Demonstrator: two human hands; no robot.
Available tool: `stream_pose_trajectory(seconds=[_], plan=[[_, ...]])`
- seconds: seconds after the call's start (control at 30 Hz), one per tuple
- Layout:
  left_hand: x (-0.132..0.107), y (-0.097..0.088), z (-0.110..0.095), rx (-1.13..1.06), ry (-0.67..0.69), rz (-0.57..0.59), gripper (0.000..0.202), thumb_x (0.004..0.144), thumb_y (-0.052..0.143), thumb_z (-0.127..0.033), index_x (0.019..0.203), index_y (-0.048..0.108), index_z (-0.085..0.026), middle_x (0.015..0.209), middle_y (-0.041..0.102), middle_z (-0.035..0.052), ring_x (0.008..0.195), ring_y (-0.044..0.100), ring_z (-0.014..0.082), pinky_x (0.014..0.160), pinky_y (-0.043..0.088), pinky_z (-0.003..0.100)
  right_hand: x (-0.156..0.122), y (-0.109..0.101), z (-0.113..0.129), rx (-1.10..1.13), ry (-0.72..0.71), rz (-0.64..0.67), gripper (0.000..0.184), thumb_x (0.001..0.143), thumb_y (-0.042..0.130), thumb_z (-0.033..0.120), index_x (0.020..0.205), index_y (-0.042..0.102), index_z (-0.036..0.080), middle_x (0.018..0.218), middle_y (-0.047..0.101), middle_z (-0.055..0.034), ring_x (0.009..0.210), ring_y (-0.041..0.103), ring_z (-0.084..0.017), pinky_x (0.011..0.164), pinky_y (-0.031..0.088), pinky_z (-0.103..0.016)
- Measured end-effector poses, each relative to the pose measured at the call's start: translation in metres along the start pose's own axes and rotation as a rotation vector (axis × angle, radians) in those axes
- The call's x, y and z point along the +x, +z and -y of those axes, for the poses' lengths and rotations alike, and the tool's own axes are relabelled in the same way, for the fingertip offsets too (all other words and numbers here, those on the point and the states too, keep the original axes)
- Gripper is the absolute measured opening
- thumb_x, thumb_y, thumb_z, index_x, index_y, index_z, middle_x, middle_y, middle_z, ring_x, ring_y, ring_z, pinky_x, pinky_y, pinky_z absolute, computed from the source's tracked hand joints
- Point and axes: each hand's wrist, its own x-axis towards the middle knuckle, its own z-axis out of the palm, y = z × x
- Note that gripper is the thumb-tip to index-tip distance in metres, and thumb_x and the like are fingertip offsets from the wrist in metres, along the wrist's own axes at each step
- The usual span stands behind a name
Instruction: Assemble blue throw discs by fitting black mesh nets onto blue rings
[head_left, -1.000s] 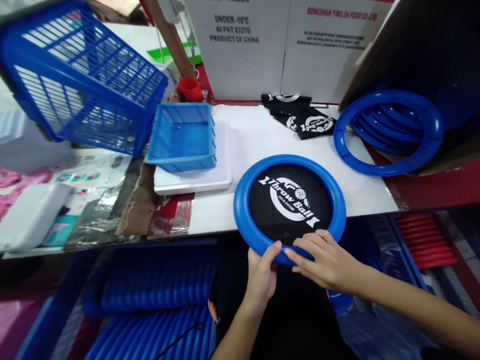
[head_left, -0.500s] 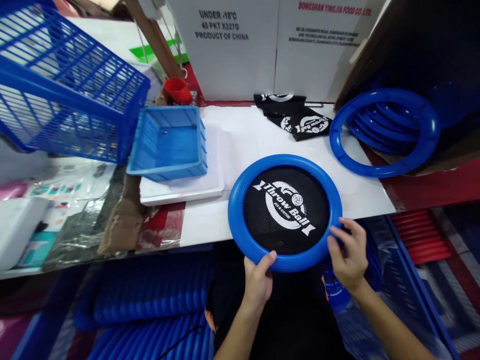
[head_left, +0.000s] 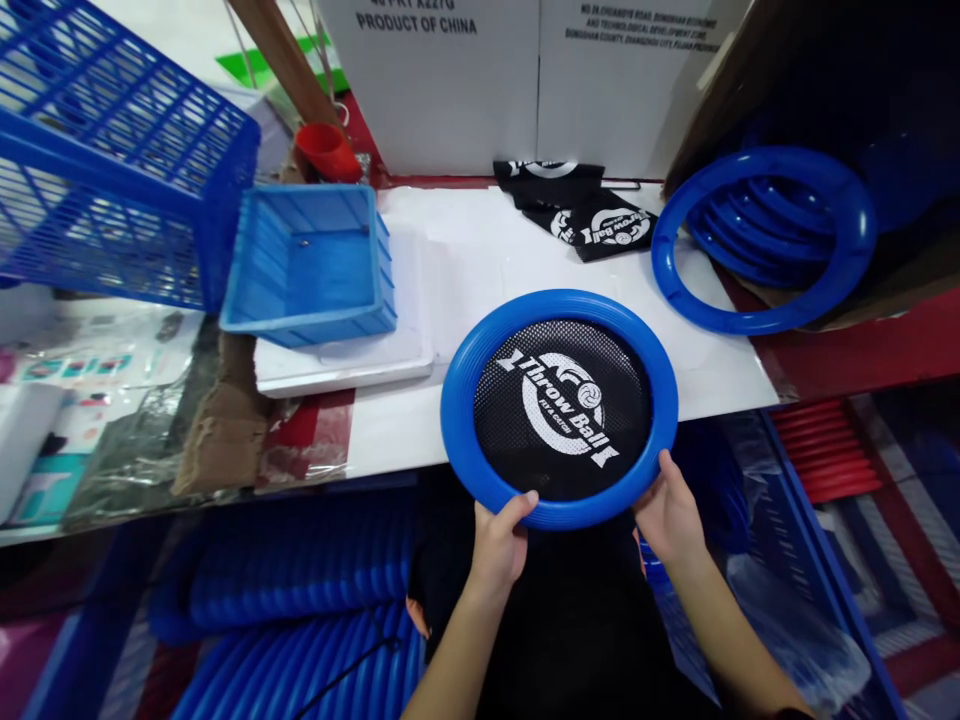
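Before me, over the front edge of the white worktop [head_left: 465, 250], is a throw-ball disc [head_left: 562, 480] with a blue ring and black mesh printed "Throw Ball, Fly & Catch". My left hand [head_left: 501, 545] grips the near rim, thumb on top and fingers underneath. At the lower right of the ring, my right hand [head_left: 671, 510] holds the rim, its fingers hidden below. Behind the disc lie black printed mesh pieces [head_left: 607, 228]. A bare blue ring [head_left: 765, 318] leans at the mouth of a carton on the right.
A small blue bin [head_left: 307, 330] stands on a white slab at the left, beside a blue basket [head_left: 127, 170] and red cup [head_left: 328, 152]. White cartons [head_left: 450, 100] rise at the back. Stacked blue rings [head_left: 300, 570] fill the space below the worktop; red rings [head_left: 821, 455] sit lower right.
My right hand has gone from loosely spread fingers at the ring's edge to a grip on its lower right rim. The view has shifted slightly; my left hand keeps its hold.
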Motion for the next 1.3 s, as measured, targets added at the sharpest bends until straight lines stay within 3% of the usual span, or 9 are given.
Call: stream_pose_trajectory(seconds=[0.1,0.27,0.57,0.73,0.97,1.17,1.3], plan=[[-0.002,0.003,0.005,-0.008,0.045,0.006,0.060,0.046,0.094,-0.019,0.101,0.069,-0.021,0.084,0.075,-0.0018,0.094,0.077,0.0257,0.094,0.059,0.037,0.000,-0.002,0.003,-0.016,0.033,0.014,0.062,0.067,0.095,0.069,0.107,0.082,0.024,0.125,0.082,-0.0070,0.136,0.069,-0.034,0.124,0.051,-0.053],[0.002,0.005,0.010,-0.017,0.069,0.009,0.057,0.046,0.094,-0.019,0.097,0.070,-0.021,0.082,0.075,-0.0026,0.087,0.076,0.0228,0.092,0.060,0.037,0.001,0.001,0.003,-0.030,-0.039,-0.001,0.064,0.064,0.098,0.065,0.108,0.081,0.023,0.121,0.083,-0.0067,0.132,0.071,-0.034,0.120,0.055,-0.051],[0.003,-0.002,0.016,0.013,0.041,0.045,0.066,0.048,0.093,-0.020,0.110,0.073,-0.020,0.090,0.079,0.0016,0.089,0.078,0.0243,0.086,0.061,0.035,-0.003,-0.007,0.003,-0.098,-0.106,-0.039,0.063,0.066,0.097,0.065,0.108,0.080,0.021,0.116,0.084,-0.0091,0.121,0.076,-0.034,0.114,0.059,-0.050],[0.020,-0.014,0.016,0.075,0.043,0.109,0.078,0.042,0.095,-0.021,0.118,0.074,-0.020,0.088,0.080,0.0016,0.089,0.079,0.0279,0.087,0.062,0.039,0.010,-0.008,0.015,-0.119,-0.137,-0.010,0.063,0.066,0.097,0.061,0.113,0.079,0.022,0.120,0.083,-0.0086,0.126,0.074,-0.034,0.116,0.057,-0.050],[0.038,-0.037,0.013,0.178,0.034,0.195,0.089,0.041,0.097,-0.020,0.126,0.073,-0.018,0.102,0.083,0.0074,0.101,0.079,0.0330,0.096,0.062,0.045,0.036,-0.031,0.017,-0.151,-0.139,-0.020,0.064,0.055,0.100,0.061,0.102,0.078,0.024,0.106,0.085,-0.0069,0.110,0.080,-0.035,0.108,0.062,-0.053],[0.051,-0.041,0.011,0.232,0.065,0.285,0.080,0.043,0.101,-0.026,0.118,0.075,-0.016,0.108,0.083,0.0112,0.113,0.077,0.0387,0.108,0.058,0.055,0.048,-0.050,0.011,-0.197,-0.133,0.036,0.058,0.060,0.099,0.059,0.103,0.077,0.026,0.104,0.085,-0.0051,0.099,0.081,-0.030,0.099,0.065,-0.047],[0.054,-0.061,0.002,0.456,0.183,0.293,0.075,0.049,0.105,-0.035,0.116,0.079,-0.015,0.115,0.082,0.0146,0.117,0.076,0.0414,0.113,0.056,0.059,0.052,-0.058,0.028,-0.424,-0.195,0.119,0.063,0.060,0.099,0.064,0.103,0.077,0.024,0.101,0.084,-0.0068,0.097,0.080,-0.030,0.096,0.065,-0.045]])
